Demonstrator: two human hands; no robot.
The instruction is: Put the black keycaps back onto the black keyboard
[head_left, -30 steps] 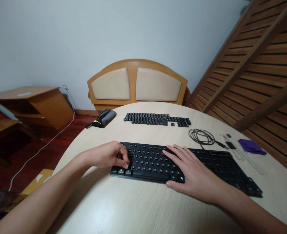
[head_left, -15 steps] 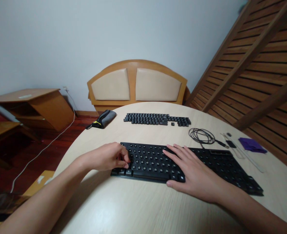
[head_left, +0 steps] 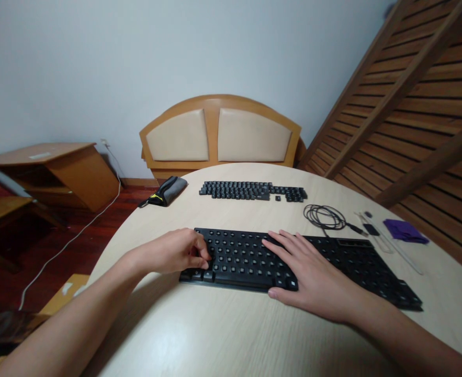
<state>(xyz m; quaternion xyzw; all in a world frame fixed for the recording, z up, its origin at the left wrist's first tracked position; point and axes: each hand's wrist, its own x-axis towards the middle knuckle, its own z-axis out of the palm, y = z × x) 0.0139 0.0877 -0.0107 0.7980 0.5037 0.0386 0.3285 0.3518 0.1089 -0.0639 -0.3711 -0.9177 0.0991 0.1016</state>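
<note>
A black keyboard (head_left: 238,254) lies on the round table, with most of its keycaps off and the key stems bare. The space bar and a few front-row keys are still on it. At its left end my left hand (head_left: 186,251) is closed in a pinch, thumb and forefinger low against the key field; whatever is between the fingertips is hidden. My right hand (head_left: 305,272) lies flat across the keyboard's middle, fingers spread, thumb at the front edge. Beyond it, loose black keycaps (head_left: 234,190) are laid out in keyboard order, and one single keycap (head_left: 278,198) sits apart.
A coiled black cable (head_left: 325,217) lies behind the keyboard. To its right are a purple cloth (head_left: 405,231), a thin white stick (head_left: 405,255) and small tools. A grey and black pouch (head_left: 166,191) rests at the table's left rim. A wooden headboard (head_left: 220,131) stands behind the table (head_left: 231,335).
Little differs. The left hand keeps its pinch at the keyboard's left end, and the right hand stays flat on it. The view has shifted very slightly.
</note>
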